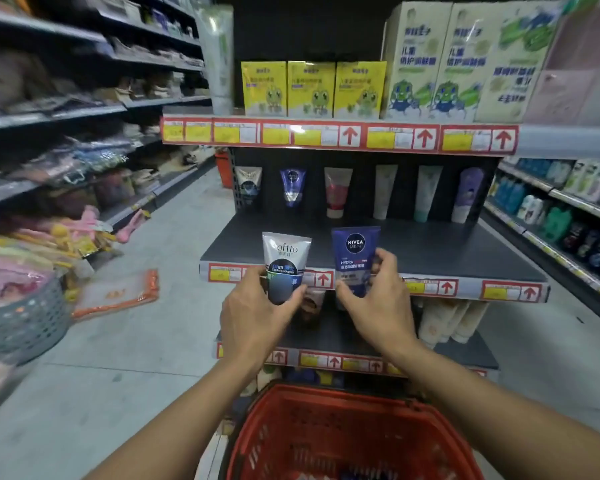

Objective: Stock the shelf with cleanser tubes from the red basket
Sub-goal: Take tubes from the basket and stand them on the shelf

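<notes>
Tubes fill both our hands: our left hand (257,317) grips a white cleanser tube (284,259) and our right hand (374,299) pinches a blue cleanser tube (355,252), both upright at the front edge of the dark shelf (430,247). Below our forearms sits the red basket (326,434).

"softto" white tube (285,258), "NIVEA MEN" blue tube (355,252)
</notes>
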Available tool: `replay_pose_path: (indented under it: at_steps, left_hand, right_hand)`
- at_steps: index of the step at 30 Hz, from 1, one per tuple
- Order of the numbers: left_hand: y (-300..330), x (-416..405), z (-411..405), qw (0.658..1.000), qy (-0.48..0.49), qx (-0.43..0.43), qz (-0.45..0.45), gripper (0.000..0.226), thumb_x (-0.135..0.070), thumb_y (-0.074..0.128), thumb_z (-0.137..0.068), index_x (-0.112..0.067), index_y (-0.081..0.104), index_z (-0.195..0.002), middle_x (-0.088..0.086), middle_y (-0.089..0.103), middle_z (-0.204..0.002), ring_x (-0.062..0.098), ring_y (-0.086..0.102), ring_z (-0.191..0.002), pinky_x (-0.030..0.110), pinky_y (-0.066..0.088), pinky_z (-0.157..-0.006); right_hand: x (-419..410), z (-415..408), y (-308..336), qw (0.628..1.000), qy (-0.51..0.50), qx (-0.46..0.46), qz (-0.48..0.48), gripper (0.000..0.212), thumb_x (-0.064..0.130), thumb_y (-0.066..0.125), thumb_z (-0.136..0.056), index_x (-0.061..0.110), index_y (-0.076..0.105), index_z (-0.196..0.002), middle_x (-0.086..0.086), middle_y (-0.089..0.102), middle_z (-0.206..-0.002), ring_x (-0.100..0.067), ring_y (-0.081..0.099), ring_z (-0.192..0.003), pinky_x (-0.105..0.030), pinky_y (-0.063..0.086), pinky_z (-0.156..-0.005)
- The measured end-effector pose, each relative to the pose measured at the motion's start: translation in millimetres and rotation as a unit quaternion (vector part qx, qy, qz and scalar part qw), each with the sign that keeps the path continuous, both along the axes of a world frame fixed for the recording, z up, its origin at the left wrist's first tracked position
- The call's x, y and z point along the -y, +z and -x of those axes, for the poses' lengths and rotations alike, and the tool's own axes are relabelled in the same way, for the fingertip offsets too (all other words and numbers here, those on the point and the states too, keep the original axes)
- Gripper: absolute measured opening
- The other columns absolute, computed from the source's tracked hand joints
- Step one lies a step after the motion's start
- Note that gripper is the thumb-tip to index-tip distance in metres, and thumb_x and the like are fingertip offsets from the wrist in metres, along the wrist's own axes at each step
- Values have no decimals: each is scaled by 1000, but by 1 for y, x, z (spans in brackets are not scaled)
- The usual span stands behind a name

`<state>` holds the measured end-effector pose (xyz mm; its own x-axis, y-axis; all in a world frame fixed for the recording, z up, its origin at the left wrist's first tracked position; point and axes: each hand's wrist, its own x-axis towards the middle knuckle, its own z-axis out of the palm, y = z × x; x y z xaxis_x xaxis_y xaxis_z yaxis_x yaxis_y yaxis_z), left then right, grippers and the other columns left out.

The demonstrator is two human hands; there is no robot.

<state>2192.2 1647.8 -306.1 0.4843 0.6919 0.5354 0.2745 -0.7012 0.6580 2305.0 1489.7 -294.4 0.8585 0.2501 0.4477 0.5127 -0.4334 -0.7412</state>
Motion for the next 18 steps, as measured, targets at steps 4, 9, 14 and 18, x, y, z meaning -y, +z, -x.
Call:
replay_pose_path:
  at_steps: [4, 9, 14, 18]
  left_hand:
    - [22, -30, -17, 1000, 11, 2, 4, 65, -71, 77, -76, -27, 61, -121, -7, 76, -103, 15, 71, -91, 27, 52, -71]
    - [39, -68, -45, 999, 28, -20, -3, 67, -67, 78, -79, -21, 62, -125, 0, 76, -111, 22, 71, -99, 26, 43, -70]
    - [40, -94, -69, 997, 45, -59, 28, 70, -65, 79, -80, -18, 60, -127, 5, 75, -114, 28, 71, -103, 29, 42, -70]
    - [29, -107, -82, 996, 39, -55, 59, 73, -65, 80, -79, -17, 59, -129, 6, 75, -119, 28, 70, -107, 29, 41, -76]
  right_hand:
    - [-28, -23, 22, 1000, 7, 2, -1, 75, 42, 83, -80, 29, 37, -139, 10, 63, -124, -12, 64, -110, -38, 55, -92]
    - [-66, -51, 29, 1000, 6, -9, -6, 76, 40, 84, -80, 27, 38, -139, 8, 63, -123, -15, 64, -112, -43, 56, -95]
    - [-92, -72, 20, 999, -8, -35, -4, 76, 38, 85, -79, 24, 38, -137, 3, 65, -123, -20, 65, -112, -45, 55, -95]
    - [-101, -77, 10, 999, -3, -40, -1, 76, 40, 85, -79, 26, 37, -137, 5, 64, -125, -18, 65, -113, -45, 56, -95]
